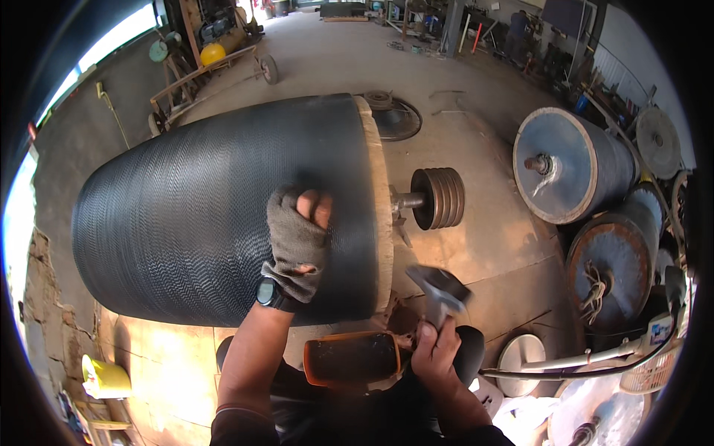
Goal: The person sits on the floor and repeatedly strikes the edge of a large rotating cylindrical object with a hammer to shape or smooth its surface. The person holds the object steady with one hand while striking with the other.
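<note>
Before me lies a large black drum (184, 217) on its side, its surface covered in fine rows of texture, with a smoother band near the right end. A pale, rough-edged rim (383, 267) borders that end. My left hand (298, 240), in a grey glove with bare fingertips and a watch at the wrist, is curled against the drum near this band; whether something is inside its fingers is hidden and blurred. My right hand (440, 348) grips a hammer (440, 285) just right of the rim, its head raised and apart from the drum.
An orange-rimmed tray (307, 363) sits at my lap. From the drum's end a shaft carries a grooved pulley (438, 199). Other drums (555, 167) and a fan (650, 368) stand right; a yellow bucket (109, 376) is lower left. Another person (517, 33) is far back.
</note>
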The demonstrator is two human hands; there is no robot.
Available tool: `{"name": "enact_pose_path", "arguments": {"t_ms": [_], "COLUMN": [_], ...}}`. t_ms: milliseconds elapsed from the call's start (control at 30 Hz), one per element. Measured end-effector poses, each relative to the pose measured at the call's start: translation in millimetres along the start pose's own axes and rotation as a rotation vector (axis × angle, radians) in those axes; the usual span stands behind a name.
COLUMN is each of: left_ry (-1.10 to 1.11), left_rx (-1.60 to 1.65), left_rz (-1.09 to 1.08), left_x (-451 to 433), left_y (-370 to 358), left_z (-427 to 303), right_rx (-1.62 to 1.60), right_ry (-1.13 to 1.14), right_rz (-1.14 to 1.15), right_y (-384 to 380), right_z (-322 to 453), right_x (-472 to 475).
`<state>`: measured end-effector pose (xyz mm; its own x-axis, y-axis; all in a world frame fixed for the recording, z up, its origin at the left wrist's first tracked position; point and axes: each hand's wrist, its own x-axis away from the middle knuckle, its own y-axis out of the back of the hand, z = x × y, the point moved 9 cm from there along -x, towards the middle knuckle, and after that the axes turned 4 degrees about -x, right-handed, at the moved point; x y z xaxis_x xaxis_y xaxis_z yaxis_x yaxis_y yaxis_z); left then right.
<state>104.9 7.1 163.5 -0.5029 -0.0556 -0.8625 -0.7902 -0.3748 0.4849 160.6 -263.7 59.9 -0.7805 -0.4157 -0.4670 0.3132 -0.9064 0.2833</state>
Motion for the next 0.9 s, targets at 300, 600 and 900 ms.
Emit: {"name": "enact_pose_path", "arguments": {"t_ms": [300,600,900], "left_ry": [0.049,0.156,0.375], "left_rx": [-0.041,0.267,0.400], "left_rz": [0.091,0.050,0.245], "left_x": [-20.2,69.8,52.9], "left_y": [-8.3,14.2,8.4], "left_z": [17.4,-80.1,-74.7], "right_rx": [0.237,0.212,0.140], "right_ry": [-0.075,-0.055,-0.082], "right_rz": [0.071,0.082,0.091], "right_y": [-14.1,-8.7,-11.7], "right_z": [-46.2,-39.8,-38.5], "right_x": [12.6,29.8,17.4]}}
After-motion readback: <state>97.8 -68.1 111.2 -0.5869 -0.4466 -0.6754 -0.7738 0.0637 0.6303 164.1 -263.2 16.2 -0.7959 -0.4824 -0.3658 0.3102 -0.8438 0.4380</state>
